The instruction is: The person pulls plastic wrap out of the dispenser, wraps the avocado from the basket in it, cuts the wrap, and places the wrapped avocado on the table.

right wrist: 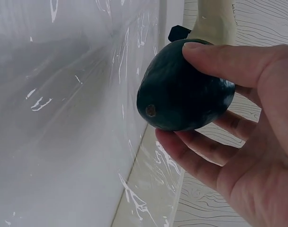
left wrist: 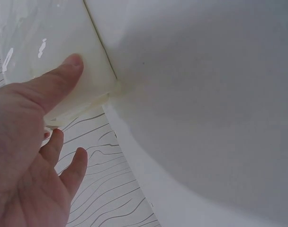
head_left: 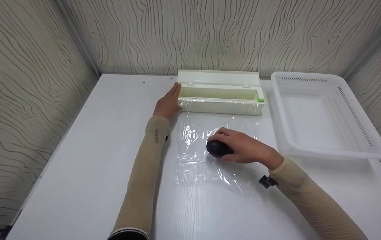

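Observation:
A dark avocado (right wrist: 182, 90) with a brown stem scar is held between the thumb and fingers of my right hand (head_left: 243, 146). It is above a sheet of clear plastic wrap (head_left: 190, 156) spread on the table. That wrap runs over the front of a cream wrap dispenser box (head_left: 222, 107), whose lid (head_left: 218, 76) stands raised at the back. My left hand (head_left: 168, 103) holds the box's left end. In the left wrist view, the thumb (left wrist: 63, 78) presses the front face while the fingers (left wrist: 73, 172) reach around the end.
A white plastic basket (head_left: 337, 151) with slotted sides stands on the right of the white table (head_left: 110, 133). A small green piece (head_left: 260, 100) sits at the box's right front corner. Wood-patterned panels (head_left: 220, 36) enclose the table at the back and sides.

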{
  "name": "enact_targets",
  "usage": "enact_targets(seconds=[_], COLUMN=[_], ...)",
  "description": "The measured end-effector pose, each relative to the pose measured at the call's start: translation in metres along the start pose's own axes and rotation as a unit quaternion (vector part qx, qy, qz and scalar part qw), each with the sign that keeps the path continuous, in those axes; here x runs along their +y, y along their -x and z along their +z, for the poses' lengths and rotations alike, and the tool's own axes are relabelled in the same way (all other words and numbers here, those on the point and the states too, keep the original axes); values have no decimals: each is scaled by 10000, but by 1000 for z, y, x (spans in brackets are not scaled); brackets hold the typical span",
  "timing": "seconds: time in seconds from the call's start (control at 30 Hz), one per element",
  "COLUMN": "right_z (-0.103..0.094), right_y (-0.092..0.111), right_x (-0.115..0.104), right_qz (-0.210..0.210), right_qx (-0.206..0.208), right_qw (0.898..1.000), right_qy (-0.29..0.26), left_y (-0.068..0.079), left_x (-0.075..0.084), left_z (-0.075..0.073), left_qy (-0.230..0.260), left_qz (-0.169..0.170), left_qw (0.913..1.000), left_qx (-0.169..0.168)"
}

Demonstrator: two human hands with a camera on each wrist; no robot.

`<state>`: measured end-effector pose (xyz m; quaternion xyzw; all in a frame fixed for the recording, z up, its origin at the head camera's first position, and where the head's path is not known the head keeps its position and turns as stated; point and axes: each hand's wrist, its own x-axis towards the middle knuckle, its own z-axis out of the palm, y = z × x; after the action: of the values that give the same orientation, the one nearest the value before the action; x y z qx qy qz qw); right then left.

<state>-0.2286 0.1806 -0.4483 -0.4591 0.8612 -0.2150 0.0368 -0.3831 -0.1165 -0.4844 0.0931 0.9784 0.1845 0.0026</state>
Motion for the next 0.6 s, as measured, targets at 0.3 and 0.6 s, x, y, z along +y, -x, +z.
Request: enact_targets(seconds=[0.3, 0.6], right_z=[12, 21], right_y=[-3, -1], right_x=[2, 5], right_qz=[86, 152], right_qx=[-207, -286], right_qw=[9997, 9995], right_qy=[-86, -6], left_y=[-4, 1], left_x=[-3, 0], left_z=[3, -2], left_qy=[74, 64], left_qz=[-105, -6], left_qw=[9999, 9999], left_qx=[-83, -141])
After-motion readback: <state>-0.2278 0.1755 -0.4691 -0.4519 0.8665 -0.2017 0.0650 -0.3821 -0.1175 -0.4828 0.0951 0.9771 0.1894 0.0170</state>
